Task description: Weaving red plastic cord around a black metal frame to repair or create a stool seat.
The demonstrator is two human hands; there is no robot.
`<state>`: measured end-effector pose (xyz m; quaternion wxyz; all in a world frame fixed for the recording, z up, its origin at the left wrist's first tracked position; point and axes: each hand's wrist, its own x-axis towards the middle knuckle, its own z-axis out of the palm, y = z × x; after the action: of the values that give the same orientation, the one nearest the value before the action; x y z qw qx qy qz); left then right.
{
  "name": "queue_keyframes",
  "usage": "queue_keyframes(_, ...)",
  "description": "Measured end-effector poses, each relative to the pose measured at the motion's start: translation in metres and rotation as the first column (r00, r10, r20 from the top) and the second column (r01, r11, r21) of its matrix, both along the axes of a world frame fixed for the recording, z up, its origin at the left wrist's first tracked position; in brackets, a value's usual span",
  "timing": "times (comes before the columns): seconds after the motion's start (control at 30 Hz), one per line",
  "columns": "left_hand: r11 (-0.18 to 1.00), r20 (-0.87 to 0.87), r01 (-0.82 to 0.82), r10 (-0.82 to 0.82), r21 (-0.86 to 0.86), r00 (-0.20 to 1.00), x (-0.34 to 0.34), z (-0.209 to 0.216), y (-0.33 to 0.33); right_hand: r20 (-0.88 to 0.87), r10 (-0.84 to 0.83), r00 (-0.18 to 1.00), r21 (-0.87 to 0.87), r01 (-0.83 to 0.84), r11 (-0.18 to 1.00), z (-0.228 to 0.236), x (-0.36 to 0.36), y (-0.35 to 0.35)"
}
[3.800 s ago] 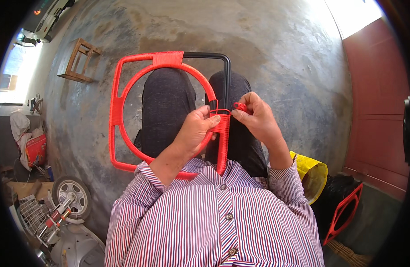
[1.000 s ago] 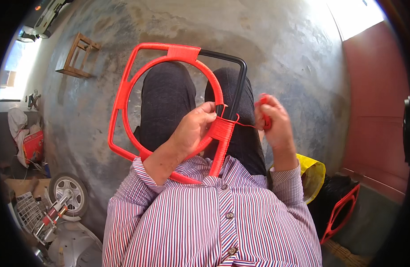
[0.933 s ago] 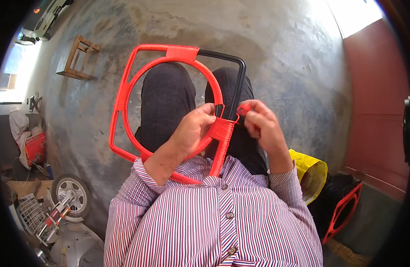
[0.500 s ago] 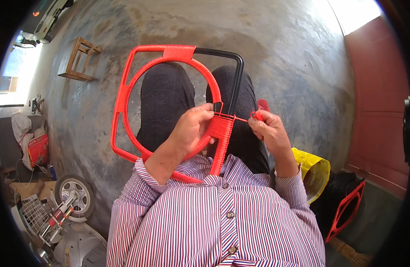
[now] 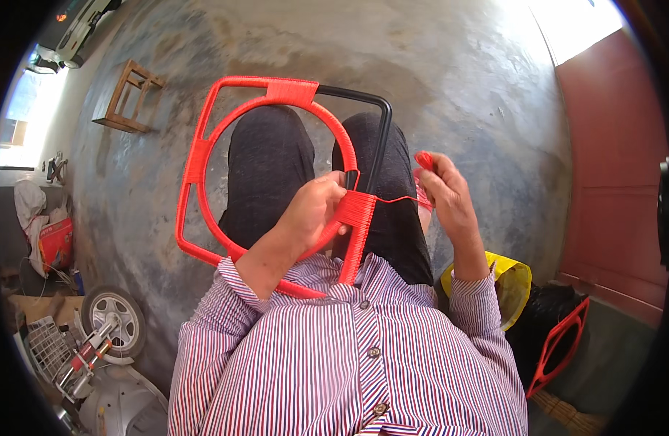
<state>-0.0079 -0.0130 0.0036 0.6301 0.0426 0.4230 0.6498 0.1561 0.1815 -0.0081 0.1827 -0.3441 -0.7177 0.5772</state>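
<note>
A frame, a rounded square with a ring inside it, rests over my lap. Red cord is wound tightly round most of it, while bare black tube shows at the upper right corner. My left hand grips the frame at the ring's right side, beside a wide band of red winding joining ring and outer tube. From that band a strand of red cord runs slack to the right. My right hand is closed on a small bundle of red cord, right of my knee.
A yellow bag stands at my right, with another red-and-black frame behind it. A red door is at the far right. To the left are a wooden stool, a wheeled vehicle and a red box.
My right hand has risen and moved slightly right with the cord bundle. The strand, taut and short before, now hangs longer and slack. My left hand keeps its hold on the frame.
</note>
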Motion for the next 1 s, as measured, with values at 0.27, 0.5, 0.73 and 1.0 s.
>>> queue_keyframes(0.27, 0.927, -0.491, -0.36, 0.363, 0.104, 0.792, 0.014, 0.012, 0.003, 0.188, 0.448, 0.874, 0.669, -0.448, 0.594, 0.054, -0.068, -0.048)
queue_keyframes(0.5, 0.953, -0.309, -0.285, 0.241, -0.105, 0.92, 0.005, -0.012, -0.001, -0.035, 0.115, 0.993, 0.699, -0.058, 0.713, 0.016, -0.046, -0.026)
queue_keyframes(0.73, 0.966, 0.022, -0.258, 0.259, -0.027, 0.966, 0.006, 0.002, 0.003, 0.165, 0.335, 0.928, 0.501, -0.371, 0.782, 0.003, -0.035, -0.04)
queue_keyframes(1.0, 0.972, 0.094, -0.22, 0.227, -0.078, 0.969, 0.004, 0.018, 0.003, -0.295, 0.168, 0.941, -0.113, -0.209, 0.971, 0.003, -0.012, -0.022)
